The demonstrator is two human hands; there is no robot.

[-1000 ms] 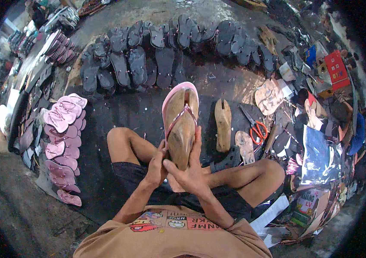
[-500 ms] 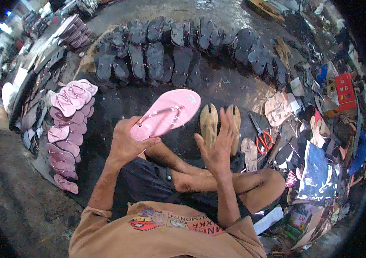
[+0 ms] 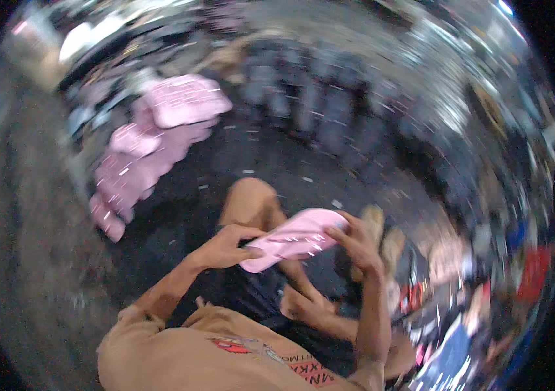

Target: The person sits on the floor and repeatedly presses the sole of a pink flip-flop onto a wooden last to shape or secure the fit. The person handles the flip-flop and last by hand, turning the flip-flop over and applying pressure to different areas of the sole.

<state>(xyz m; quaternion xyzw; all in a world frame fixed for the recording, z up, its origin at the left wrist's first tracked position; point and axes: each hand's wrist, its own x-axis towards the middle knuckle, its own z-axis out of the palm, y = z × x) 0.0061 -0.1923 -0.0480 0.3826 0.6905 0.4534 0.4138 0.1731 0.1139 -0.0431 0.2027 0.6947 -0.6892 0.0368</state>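
Observation:
A pink flip-flop [image 3: 294,236] is held between my two hands, tilted above my folded legs. My left hand [image 3: 230,246] pinches its heel end, thumb on top. At the toe end, my right hand [image 3: 357,244] grips the edge with the thumb over the upper face. The straps look blurred, with a few shiny specks on them. Just beyond my right hand stand two tan foot-shaped forms [image 3: 373,225], partly hidden by that hand and forearm.
Pink flip-flops [image 3: 183,101] lie in an overlapping row at the left. Dark flip-flops [image 3: 316,91] form a curved row at the far side. Red-handled scissors [image 3: 411,296], a red box [image 3: 535,274] and mixed scraps crowd the right. Motion smears the right side most.
My right hand has come from beside the tan forms to take the flip-flop's toe end. The flip-flop has moved closer to me and lies flatter. The whole view has swung left.

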